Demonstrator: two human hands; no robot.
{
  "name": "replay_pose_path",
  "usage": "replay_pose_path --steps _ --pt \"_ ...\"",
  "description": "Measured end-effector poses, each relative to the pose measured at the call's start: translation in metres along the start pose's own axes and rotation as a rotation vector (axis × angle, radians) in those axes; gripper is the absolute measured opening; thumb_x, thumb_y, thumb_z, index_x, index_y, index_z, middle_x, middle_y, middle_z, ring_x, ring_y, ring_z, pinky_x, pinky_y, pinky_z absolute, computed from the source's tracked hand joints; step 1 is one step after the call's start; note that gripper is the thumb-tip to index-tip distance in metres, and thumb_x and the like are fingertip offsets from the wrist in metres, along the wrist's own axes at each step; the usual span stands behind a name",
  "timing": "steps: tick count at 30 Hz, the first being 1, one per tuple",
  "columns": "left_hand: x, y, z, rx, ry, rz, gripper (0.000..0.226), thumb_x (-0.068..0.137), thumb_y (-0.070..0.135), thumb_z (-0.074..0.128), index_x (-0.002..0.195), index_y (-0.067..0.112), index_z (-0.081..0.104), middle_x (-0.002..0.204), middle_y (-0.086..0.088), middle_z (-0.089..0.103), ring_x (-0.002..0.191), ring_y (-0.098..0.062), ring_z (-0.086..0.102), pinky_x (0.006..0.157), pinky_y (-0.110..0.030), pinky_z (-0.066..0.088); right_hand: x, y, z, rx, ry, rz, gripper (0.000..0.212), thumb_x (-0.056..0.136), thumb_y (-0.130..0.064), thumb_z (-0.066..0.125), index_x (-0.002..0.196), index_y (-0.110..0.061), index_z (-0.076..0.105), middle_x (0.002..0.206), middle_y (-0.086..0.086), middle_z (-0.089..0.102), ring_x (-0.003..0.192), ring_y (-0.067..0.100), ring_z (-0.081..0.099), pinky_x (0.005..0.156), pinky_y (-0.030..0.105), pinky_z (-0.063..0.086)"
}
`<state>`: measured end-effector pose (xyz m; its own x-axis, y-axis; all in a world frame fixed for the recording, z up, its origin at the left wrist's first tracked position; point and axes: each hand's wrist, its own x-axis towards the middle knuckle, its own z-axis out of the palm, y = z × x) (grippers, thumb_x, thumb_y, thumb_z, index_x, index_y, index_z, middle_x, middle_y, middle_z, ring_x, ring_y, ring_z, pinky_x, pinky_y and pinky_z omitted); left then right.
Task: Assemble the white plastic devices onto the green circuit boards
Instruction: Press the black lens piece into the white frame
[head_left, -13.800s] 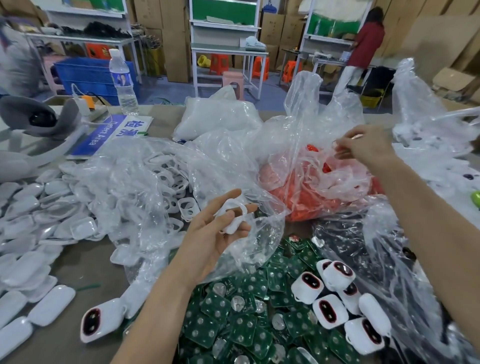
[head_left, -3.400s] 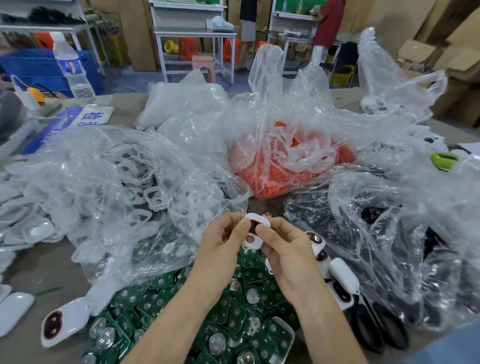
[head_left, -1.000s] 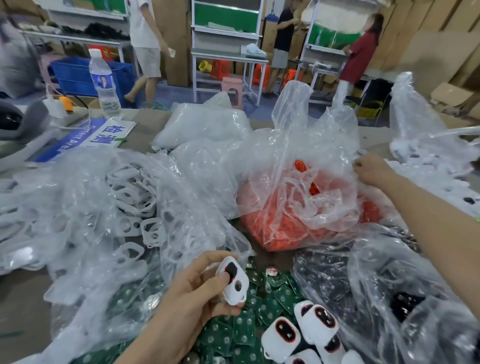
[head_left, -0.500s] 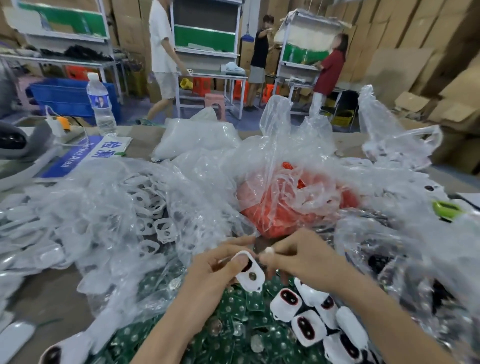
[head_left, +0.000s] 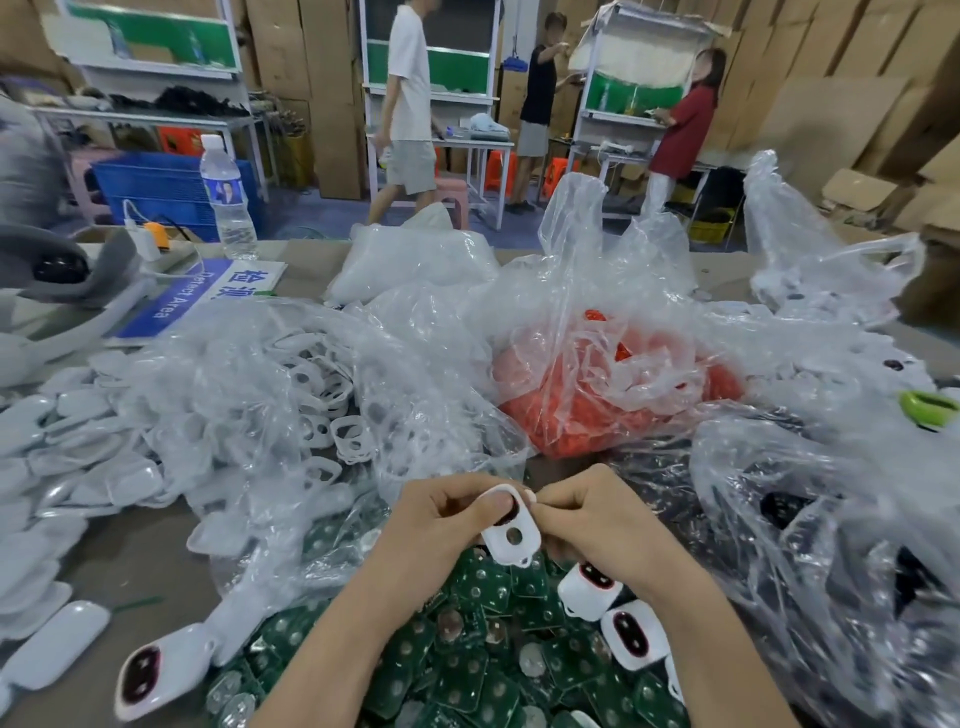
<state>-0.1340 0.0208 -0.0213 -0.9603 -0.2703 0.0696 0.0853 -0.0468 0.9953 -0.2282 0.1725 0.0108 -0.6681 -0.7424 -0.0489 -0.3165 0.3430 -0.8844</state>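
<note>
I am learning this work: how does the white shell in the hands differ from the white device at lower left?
The white shell shows a round hole; the lower-left device shows only a dark red window. Left hand and right hand hold the shell above the green boards; the device lies on the table. Both are white plastic.

Glossy, crinkled clear plastic bags (head_left: 291, 395) hold smooth white plastic frames (head_left: 349, 439); the flat green circuit boards (head_left: 467, 670) carry shiny metal discs on the matt grey-brown bench (head_left: 135, 561).
</note>
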Motion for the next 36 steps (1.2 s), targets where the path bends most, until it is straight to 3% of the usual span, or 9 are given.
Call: replay_pose_path --steps 2,4,8,11,16,21,27,34,36 --pt "0.001 0.0 0.001 -0.029 0.037 0.007 0.019 0.078 0.031 0.068 0.091 0.023 0.08 0.092 -0.011 0.076 0.091 -0.026 0.07 0.078 -0.037 0.058 0.0 0.002 0.001 0.109 0.082 -0.024 0.023 0.083 -0.03 0.074 0.066 -0.014 0.074 0.057 0.002 0.065 0.047 0.007 0.053 0.051 0.017 0.042" --pt "0.002 0.0 0.002 -0.054 0.063 0.008 0.027 0.073 0.038 0.069 0.092 0.023 0.08 0.094 -0.018 0.075 0.092 -0.035 0.065 0.092 -0.059 0.047 0.001 0.002 0.003 0.247 0.15 -0.051 0.007 0.078 -0.021 0.077 0.08 -0.014 0.077 0.071 0.005 0.073 0.061 0.013 0.067 0.059 0.019 0.051" --pt "0.004 -0.003 0.002 -0.122 0.069 0.004 0.026 0.077 0.033 0.068 0.098 0.021 0.079 0.1 -0.01 0.076 0.098 -0.026 0.071 0.094 -0.045 0.054 0.003 0.003 0.008 0.391 0.253 -0.084 0.006 0.077 -0.009 0.076 0.078 -0.015 0.075 0.076 0.009 0.074 0.067 0.02 0.071 0.061 0.022 0.055" --pt "0.004 -0.004 0.002 -0.18 0.07 0.007 0.03 0.076 0.034 0.069 0.098 0.017 0.079 0.1 -0.014 0.075 0.097 -0.029 0.07 0.092 -0.045 0.054 0.003 0.002 0.011 0.529 0.265 -0.083 0.005 0.072 -0.012 0.077 0.073 -0.015 0.074 0.074 0.011 0.073 0.065 0.02 0.069 0.061 0.024 0.055" --pt "0.005 -0.003 0.0 -0.256 0.154 -0.001 0.028 0.072 0.039 0.068 0.088 0.018 0.078 0.094 -0.013 0.075 0.084 -0.019 0.071 0.074 -0.028 0.058 0.004 0.003 0.008 0.867 0.212 -0.076 0.007 0.063 -0.009 0.074 0.069 -0.013 0.073 0.064 0.008 0.064 0.056 0.016 0.059 0.056 0.02 0.052" --pt "0.007 -0.006 0.001 -0.276 0.214 -0.069 0.013 0.079 0.025 0.066 0.085 0.025 0.078 0.09 -0.01 0.075 0.08 -0.017 0.071 0.067 -0.025 0.059 0.002 0.002 0.007 0.928 0.176 -0.085 0.014 0.066 -0.005 0.07 0.076 -0.013 0.076 0.063 0.004 0.063 0.057 0.013 0.059 0.059 0.019 0.053" --pt "0.007 -0.005 0.001 -0.312 0.251 -0.082 0.025 0.093 0.004 0.058 0.092 0.021 0.077 0.102 -0.02 0.072 0.079 -0.019 0.07 0.06 -0.019 0.056 0.001 0.003 0.007 0.959 0.178 -0.101 0.018 0.072 0.0 0.061 0.077 -0.006 0.078 0.07 0.01 0.069 0.06 0.013 0.064 0.058 0.017 0.053" --pt "0.007 -0.006 0.003 -0.251 0.227 -0.068 0.026 0.093 0.007 0.06 0.09 0.025 0.078 0.101 -0.019 0.072 0.083 -0.018 0.07 0.07 -0.023 0.058 0.002 0.003 0.009 0.954 0.246 -0.08 0.015 0.066 0.0 0.066 0.072 -0.008 0.077 0.071 0.013 0.069 0.058 0.016 0.066 0.056 0.018 0.055" --pt "0.006 -0.007 0.004 -0.207 0.21 -0.054 0.028 0.093 0.008 0.059 0.091 0.029 0.077 0.101 -0.015 0.073 0.088 -0.022 0.07 0.077 -0.031 0.059 0.002 0.004 0.01 0.926 0.26 -0.093 0.013 0.067 -0.001 0.067 0.072 -0.009 0.076 0.07 0.013 0.068 0.057 0.017 0.065 0.056 0.02 0.055"
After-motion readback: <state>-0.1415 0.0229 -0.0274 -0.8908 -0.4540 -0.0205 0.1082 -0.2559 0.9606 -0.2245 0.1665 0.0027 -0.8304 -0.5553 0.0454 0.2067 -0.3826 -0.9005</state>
